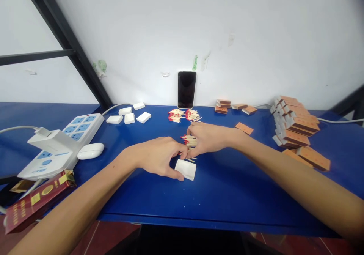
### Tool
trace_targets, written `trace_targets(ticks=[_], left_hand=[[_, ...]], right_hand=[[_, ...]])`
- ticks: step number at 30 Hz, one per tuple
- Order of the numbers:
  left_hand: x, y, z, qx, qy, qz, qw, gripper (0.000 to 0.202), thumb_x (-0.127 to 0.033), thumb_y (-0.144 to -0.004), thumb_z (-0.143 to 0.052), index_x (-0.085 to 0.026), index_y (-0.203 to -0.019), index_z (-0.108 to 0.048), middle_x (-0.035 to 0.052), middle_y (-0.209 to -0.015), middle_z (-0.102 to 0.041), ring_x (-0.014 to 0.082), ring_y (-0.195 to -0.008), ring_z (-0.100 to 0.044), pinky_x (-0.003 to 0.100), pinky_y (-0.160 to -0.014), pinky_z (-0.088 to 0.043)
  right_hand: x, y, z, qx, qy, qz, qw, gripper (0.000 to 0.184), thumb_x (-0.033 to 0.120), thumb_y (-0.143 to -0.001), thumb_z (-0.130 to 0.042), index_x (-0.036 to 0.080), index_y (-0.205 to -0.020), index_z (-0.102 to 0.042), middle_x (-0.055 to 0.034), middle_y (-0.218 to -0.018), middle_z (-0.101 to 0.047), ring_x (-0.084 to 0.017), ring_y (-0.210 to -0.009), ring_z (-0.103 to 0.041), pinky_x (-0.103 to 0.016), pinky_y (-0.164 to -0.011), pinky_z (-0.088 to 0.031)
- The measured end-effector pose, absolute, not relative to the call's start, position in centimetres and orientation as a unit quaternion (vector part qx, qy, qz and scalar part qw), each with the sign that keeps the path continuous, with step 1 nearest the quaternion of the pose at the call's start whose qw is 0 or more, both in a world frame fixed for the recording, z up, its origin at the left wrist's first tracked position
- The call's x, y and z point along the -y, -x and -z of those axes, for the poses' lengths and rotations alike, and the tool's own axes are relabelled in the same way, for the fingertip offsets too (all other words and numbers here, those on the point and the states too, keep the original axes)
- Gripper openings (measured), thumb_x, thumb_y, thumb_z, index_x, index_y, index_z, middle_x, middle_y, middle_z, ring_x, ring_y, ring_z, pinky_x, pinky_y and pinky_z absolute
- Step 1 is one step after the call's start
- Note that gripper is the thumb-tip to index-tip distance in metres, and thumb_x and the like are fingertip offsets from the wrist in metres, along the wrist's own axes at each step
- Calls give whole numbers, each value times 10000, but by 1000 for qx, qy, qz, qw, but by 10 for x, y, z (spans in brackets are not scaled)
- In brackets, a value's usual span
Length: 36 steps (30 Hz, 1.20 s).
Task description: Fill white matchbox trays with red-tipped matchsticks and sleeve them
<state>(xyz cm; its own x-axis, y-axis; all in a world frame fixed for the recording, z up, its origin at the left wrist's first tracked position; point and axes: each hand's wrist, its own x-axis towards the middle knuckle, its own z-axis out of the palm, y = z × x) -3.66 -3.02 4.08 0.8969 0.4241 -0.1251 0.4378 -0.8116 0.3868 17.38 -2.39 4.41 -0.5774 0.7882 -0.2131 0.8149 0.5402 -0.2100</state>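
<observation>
A bundle of red-tipped matches (190, 140) lies on the blue table under my right hand (206, 137). The fingers and thumb of that hand close around its sides. Some loose matches stick out below the thumb. My left hand (159, 156) is just to the left, thumb and forefinger spread apart. Its thumb tip touches the near left edge of a small white matchbox tray (185, 169), and its forefinger reaches the matches beside my right thumb. Farther back are two more match piles, a left one (176, 115) and a right one (192, 115).
Several white trays (129, 118) lie at the back left. Orange matchbox sleeves (301, 120) are stacked at the right, with others (223, 106) by the wall. A phone (187, 89) leans there. A power strip (82, 133), white earbud case (90, 151) and red box (40, 202) occupy the left.
</observation>
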Motion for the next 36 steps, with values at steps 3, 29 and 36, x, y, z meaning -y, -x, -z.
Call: trace_targets(ticks=[3, 29, 36], left_hand=[[30, 39, -42, -228, -948, 25, 221, 393, -541, -691, -766, -227, -892, -642, -42, -652, -537, 121, -534, -438, 267, -500, -288], [-1, 39, -9, -251, -945, -110, 178, 408, -566, -875, -591, -222, -1039, -736, 50, -946, -591, 192, -853, -573, 314, -785, -425], [2, 37, -10, -271, -941, -104, 175, 391, -495, -881, -620, -216, -1142, -704, 57, -992, -607, 195, -869, -588, 321, -793, -441]], right_hand=[[26, -173, -44, -875, -461, 142, 43, 571, 713, -638, -646, 175, -813, -565, -79, -836, -594, -201, -719, -516, -301, -548, -352], [32, -176, -23, -861, -489, 133, -43, 388, 489, -765, -677, 203, -1027, -683, -67, -985, -681, -224, -870, -609, -308, -686, -406], [46, -192, -19, -865, -469, 158, -79, 401, 500, -849, -620, 164, -1058, -686, -87, -991, -604, -218, -876, -568, -321, -711, -428]])
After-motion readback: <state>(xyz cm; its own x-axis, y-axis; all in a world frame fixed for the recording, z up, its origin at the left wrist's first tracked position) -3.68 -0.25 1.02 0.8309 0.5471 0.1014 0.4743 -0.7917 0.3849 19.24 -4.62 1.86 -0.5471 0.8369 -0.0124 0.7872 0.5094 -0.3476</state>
